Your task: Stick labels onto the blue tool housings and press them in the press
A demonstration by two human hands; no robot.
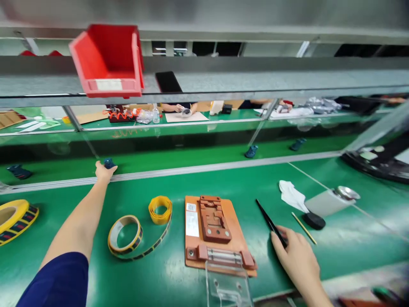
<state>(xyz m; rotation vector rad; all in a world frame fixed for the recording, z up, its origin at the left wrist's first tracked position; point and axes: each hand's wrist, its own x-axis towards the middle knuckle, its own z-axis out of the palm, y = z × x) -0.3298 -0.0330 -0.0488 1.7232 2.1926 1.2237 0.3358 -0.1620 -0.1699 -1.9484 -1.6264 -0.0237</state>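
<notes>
My left hand [105, 171] is stretched out over the green belt beyond the rail, its fingers and thumb closed around a small dark-blue part [109, 163]. My right hand [298, 256] holds black tweezers [266, 213] low over the green table, the tips pointing away from me. Between my arms lies an orange-brown fixture [234, 213] with a raised brown block [214, 219]. Its clear hinged cover [228, 285] is swung open towards me. Left of it are a yellow tape roll [159, 209] and a reel of labels [125, 234], joined by a strip.
More dark-blue parts sit on the belt [191, 157], including one part [251, 151]. A white dispenser bottle [332, 202], a black cap [314, 221], a white cloth [292, 195] and a thin stick [303, 228] lie at right. Overhead, a shelf holds a red bin [110, 87]. Co-workers' hands show beyond.
</notes>
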